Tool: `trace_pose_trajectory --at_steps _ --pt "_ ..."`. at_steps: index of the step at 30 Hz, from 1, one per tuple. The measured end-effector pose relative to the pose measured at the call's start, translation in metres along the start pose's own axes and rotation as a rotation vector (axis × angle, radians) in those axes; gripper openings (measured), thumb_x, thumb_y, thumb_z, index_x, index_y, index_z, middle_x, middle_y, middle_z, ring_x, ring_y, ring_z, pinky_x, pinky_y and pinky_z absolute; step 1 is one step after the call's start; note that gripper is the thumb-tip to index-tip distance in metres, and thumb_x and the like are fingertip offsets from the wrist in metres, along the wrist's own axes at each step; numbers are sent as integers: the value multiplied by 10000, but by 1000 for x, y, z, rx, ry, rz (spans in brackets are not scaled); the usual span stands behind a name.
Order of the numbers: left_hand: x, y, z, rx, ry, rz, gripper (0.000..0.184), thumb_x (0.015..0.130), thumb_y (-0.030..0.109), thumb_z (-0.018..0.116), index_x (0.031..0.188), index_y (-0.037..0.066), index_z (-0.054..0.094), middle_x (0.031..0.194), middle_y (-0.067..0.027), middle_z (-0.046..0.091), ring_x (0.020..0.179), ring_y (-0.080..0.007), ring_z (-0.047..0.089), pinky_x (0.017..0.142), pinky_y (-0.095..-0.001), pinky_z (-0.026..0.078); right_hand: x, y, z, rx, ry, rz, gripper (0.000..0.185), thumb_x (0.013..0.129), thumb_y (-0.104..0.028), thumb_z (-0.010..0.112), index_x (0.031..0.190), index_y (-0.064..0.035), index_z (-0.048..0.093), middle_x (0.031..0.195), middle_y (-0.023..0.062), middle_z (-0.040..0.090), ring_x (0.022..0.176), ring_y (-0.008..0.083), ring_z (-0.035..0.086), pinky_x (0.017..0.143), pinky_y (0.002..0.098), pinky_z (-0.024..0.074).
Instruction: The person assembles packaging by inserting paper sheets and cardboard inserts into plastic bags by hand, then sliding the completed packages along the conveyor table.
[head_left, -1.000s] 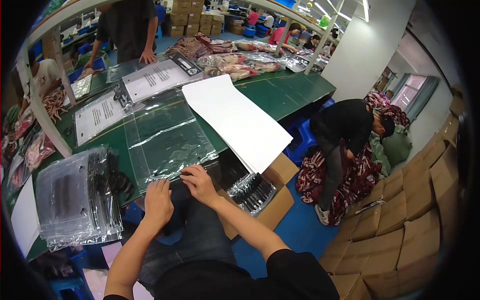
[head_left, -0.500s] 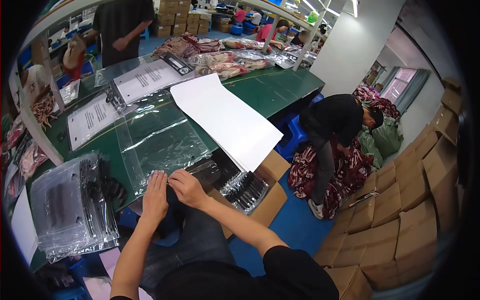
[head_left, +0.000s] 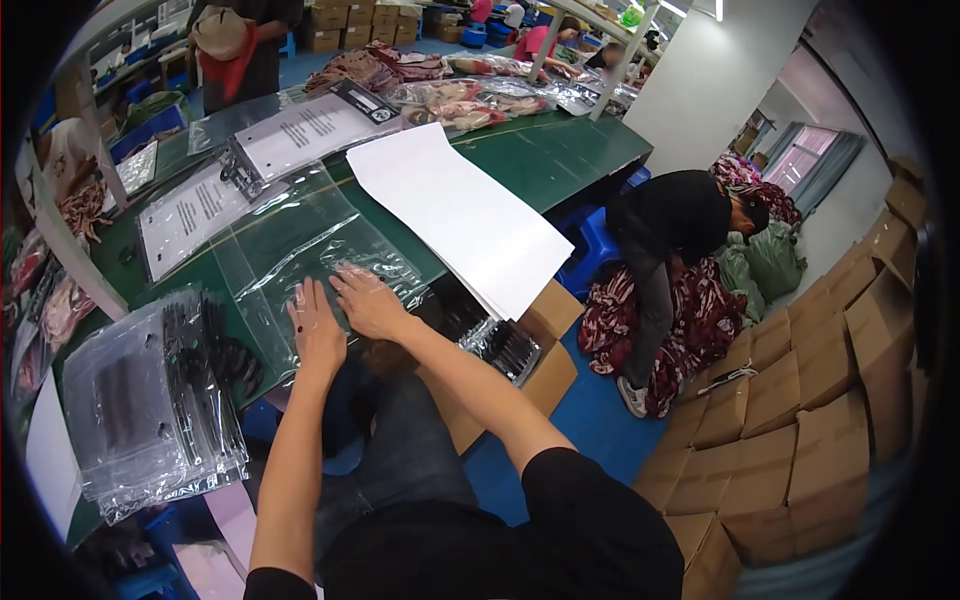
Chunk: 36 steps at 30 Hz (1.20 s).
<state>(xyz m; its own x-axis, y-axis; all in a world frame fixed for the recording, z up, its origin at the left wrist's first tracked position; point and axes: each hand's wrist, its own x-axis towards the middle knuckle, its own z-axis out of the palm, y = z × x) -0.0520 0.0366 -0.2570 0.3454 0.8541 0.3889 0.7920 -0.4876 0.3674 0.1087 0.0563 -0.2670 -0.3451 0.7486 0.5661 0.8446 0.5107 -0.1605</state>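
Observation:
A clear plastic bag lies flat on the green table in front of me. My left hand is at its near part, fingers stretched out. Beside it my right hand has its fingers extended over the same bag. Shine from the film crosses the fingers; I cannot tell whether they lie on top of the film or under it. To the right is a stack of white sheets, its near end jutting past the table edge. A pile of clear bags with dark strips sits to the left.
Printed sheets lie at the back of the green table. An open carton holding packaged items stands below the right edge. A person in black bends over dark red fabric. Stacked cartons line the right side.
Both hands have moved forward from the bag's near edge, and their fingers have gone from pinched together to spread out. Across the table, a person now holds a beige and red item.

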Motion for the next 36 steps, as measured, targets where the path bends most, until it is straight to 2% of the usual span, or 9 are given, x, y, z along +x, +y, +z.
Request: trace_pose_trajectory --at_steps 6,9,11,17,22,26,28,32,36 --pt "26 -16 -9 -66 -67 -68 666 840 58 606 1441 -88 357 1510 -291 355 1428 -448 306 1178 -554 228 23 28 2 265 -124 64 420 926 -225 573 1267 19 583 1328 212 588 1274 367 533 1091 441 412" --pt "30 -55 1 -81 290 -291 626 896 112 612 1445 -63 365 1496 -260 399 1419 -455 316 1163 -546 258 42 63 -3 563 -31 723 446 956 -274 545 1292 18 573 1358 212 570 1337 349 478 1127 419 372" --pt "33 -73 6 -170 618 -363 618 932 162 611 1457 -48 360 1496 -239 414 1418 -453 318 1155 -550 270 47 64 39 306 207 443 513 987 -351 508 1342 16 544 1433 221 508 1393 342 415 1167 420 317" --pt "-12 -37 -17 -12 37 11 608 970 271 561 1441 -76 395 1520 -219 397 1440 -439 295 1174 -573 231 63 67 23 90 -241 216 608 979 -411 527 1395 31 494 1510 219 423 1419 347 378 1186 422 286" --pt "-28 -34 -5 161 16 -17 563 973 268 547 1419 -61 446 1530 -201 391 1441 -437 293 1179 -580 214 48 65 15 84 -405 23 608 974 -383 560 1409 34 478 1545 221 368 1424 361 363 1180 427 294" --pt "-23 -30 -15 136 32 -42 531 986 255 523 1428 -32 455 1536 -196 388 1444 -417 300 1184 -572 212 86 45 -102 746 -1035 35 435 947 -320 658 1115 81 679 1176 190 693 1109 288 662 949 393 516" --pt "-24 -28 -16 124 25 -54 533 983 246 522 1430 -37 451 1543 -200 375 1450 -419 285 1185 -573 207 117 69 -124 953 -787 463 410 924 -349 663 975 49 744 950 147 756 859 213 708 813 355 545" --pt "-21 -28 -15 97 10 -62 553 963 249 543 1419 -53 460 1548 -211 362 1456 -430 271 1189 -579 193 197 191 -45 307 -117 816 494 832 -458 736 924 27 746 917 167 743 853 252 715 765 398 546" --pt "-21 -34 -14 51 6 -89 562 952 257 551 1409 -62 474 1555 -211 354 1462 -434 262 1193 -584 179 253 158 -4 -339 -338 752 609 779 -571 748 967 8 742 1008 186 736 933 325 719 806 417 561"
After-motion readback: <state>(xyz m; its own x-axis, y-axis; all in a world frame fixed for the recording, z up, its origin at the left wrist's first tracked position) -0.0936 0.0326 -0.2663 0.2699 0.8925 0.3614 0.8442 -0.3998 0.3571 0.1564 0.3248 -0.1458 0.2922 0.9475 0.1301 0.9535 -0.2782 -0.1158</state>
